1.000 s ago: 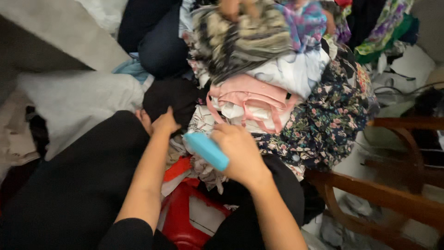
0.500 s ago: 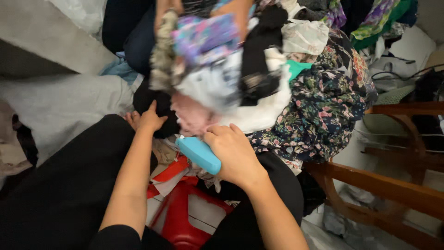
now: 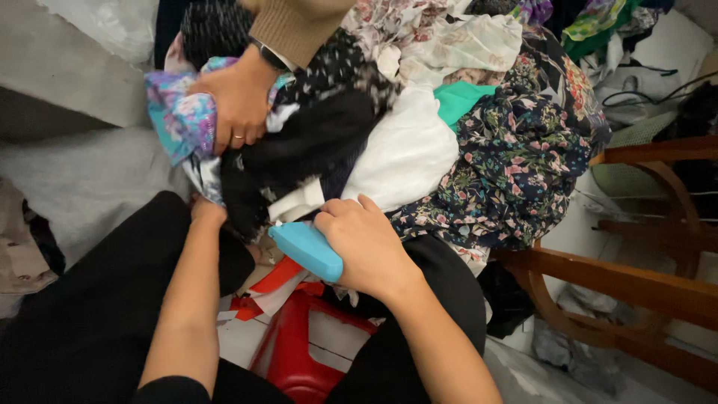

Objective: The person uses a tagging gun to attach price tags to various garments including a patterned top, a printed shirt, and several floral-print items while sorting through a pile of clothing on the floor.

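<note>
One right hand (image 3: 366, 243) is closed around a blue tool (image 3: 307, 251) beside heaped clothes (image 3: 404, 153).

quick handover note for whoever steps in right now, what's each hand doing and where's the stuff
Right hand: grip closed on the blue handheld tool, held at the lower edge of the clothes pile.
Left hand: pushed under the pile's dark garment, fingers hidden.
Another person's hand presses on the pile from above.
Red stool sits below.
Done or left: cannot tell, the pile looks unsorted.
</note>
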